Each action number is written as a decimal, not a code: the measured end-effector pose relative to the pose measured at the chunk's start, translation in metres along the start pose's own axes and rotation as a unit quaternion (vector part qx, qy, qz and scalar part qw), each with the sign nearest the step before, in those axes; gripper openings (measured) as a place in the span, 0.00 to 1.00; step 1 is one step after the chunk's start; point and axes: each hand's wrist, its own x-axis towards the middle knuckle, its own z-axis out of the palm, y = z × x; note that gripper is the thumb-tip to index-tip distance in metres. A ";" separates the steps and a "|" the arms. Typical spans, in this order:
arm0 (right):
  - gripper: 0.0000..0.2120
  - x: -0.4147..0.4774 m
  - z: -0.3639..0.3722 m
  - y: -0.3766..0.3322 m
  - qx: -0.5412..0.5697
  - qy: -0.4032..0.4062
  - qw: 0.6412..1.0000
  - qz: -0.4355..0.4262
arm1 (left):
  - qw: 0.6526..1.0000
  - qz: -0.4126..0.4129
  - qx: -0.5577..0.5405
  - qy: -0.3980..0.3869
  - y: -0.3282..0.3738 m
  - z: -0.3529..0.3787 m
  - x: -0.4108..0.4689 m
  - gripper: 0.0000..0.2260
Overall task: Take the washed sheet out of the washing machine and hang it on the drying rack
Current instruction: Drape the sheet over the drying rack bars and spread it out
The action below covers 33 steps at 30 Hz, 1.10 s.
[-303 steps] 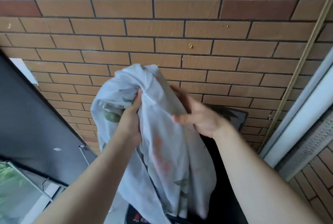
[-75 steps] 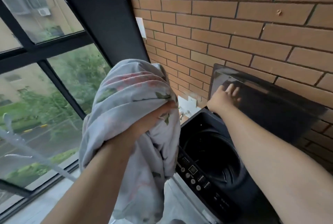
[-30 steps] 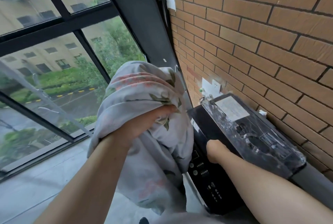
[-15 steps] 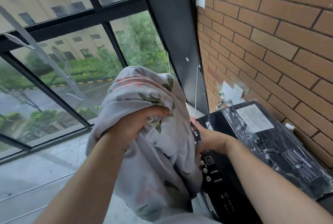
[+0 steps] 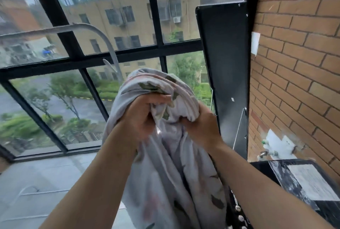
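Observation:
The washed sheet (image 5: 171,164), pale grey with green leaves and pink flowers, hangs bunched in front of me. My left hand (image 5: 141,116) grips its top fold from the left. My right hand (image 5: 200,127) grips the bunch from the right, close beside the left. The washing machine (image 5: 301,182) stands at the lower right with its black lid down. A curved white bar of the drying rack (image 5: 103,39) arches across the upper left, in front of the window.
A brick wall (image 5: 298,74) runs along the right, with a tap and white outlet plate (image 5: 276,144) above the machine. A black panel (image 5: 226,66) leans in the corner. Black-framed windows (image 5: 117,57) fill the left and centre, over a grey floor (image 5: 42,182).
My right hand left the machine's lid and control panel and now grips the sheet beside my left hand. My view has turned left and up toward the window and the rack bar.

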 end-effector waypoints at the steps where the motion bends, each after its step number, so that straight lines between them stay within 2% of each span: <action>1: 0.11 0.009 0.006 -0.009 0.005 0.028 0.999 -0.029 | 0.999 0.010 0.030 0.026 0.005 -0.008 -0.002 0.18; 3: 0.16 0.028 0.017 -0.024 0.003 0.077 0.993 -0.090 | 0.981 -0.041 0.166 0.092 0.016 -0.017 -0.012 0.30; 5: 0.14 0.048 0.025 -0.038 -0.026 0.120 0.980 -0.156 | 0.926 -0.127 0.342 0.099 0.027 -0.031 -0.028 0.43; 7: 0.09 0.067 0.034 -0.057 -0.034 0.133 0.966 -0.220 | 0.873 -0.175 0.451 0.059 0.045 -0.042 -0.045 0.40; 8: 0.08 0.073 0.039 -0.065 -0.042 0.122 0.959 -0.250 | 0.858 -0.162 0.484 0.056 0.054 -0.046 -0.053 0.36; 10: 0.08 0.083 0.054 -0.082 -0.056 0.093 0.946 -0.307 | 0.861 -0.058 0.494 0.104 0.067 -0.068 -0.058 0.27; 11: 0.09 0.085 0.061 -0.088 -0.059 0.087 0.940 -0.325 | 0.863 0.004 0.486 0.142 0.070 -0.079 -0.055 0.26; 12: 0.10 0.087 0.066 -0.093 -0.058 0.089 0.935 -0.338 | 0.866 0.046 0.471 0.161 0.069 -0.085 -0.052 0.31; 13: 0.11 0.089 0.070 -0.098 -0.049 0.093 0.933 -0.345 | 0.883 0.069 0.440 0.144 0.065 -0.092 -0.048 0.38; 14: 0.11 0.091 0.073 -0.104 -0.036 0.100 0.929 -0.354 | 0.919 0.080 0.375 0.095 0.056 -0.101 -0.040 0.44; 15: 0.11 0.095 0.074 -0.110 -0.024 0.106 0.925 -0.364 | 0.954 0.078 0.288 0.035 0.045 -0.107 -0.031 0.47; 17: 0.08 0.104 0.074 -0.123 -0.021 0.111 0.917 -0.383 | 0.977 0.079 0.190 -0.054 0.024 -0.117 -0.020 0.40; 19: 0.10 0.113 0.073 -0.132 -0.034 0.120 0.915 -0.384 | 0.978 0.083 0.186 -0.036 0.021 -0.121 -0.017 0.29; 21: 0.13 0.123 0.075 -0.136 -0.036 0.136 0.920 -0.366 | 0.983 0.040 0.175 -0.024 0.026 -0.126 -0.013 0.22; 23: 0.11 0.130 0.078 -0.138 -0.017 0.140 0.938 -0.316 | 0.986 0.007 0.165 -0.037 0.036 -0.129 -0.007 0.23; 25: 0.08 0.136 0.081 -0.143 0.014 0.140 0.957 -0.255 | 0.988 0.010 0.144 -0.047 0.043 -0.132 0.000 0.25; 27: 0.08 0.141 0.084 -0.146 0.014 0.164 0.958 -0.235 | 0.995 0.003 0.060 -0.079 0.044 -0.137 0.006 0.29; 30: 0.22 0.144 0.087 -0.153 0.008 0.152 0.964 -0.220 | 0.986 -0.018 -0.049 -0.157 0.041 -0.141 0.009 0.30; 32: 0.24 0.147 0.090 -0.153 -0.063 0.166 0.956 -0.232 | 0.986 0.003 -0.089 -0.140 0.032 -0.140 0.007 0.35; 33: 0.22 0.149 0.091 -0.152 -0.144 0.191 0.941 -0.240 | 0.982 -0.003 -0.119 -0.149 0.030 -0.140 0.005 0.35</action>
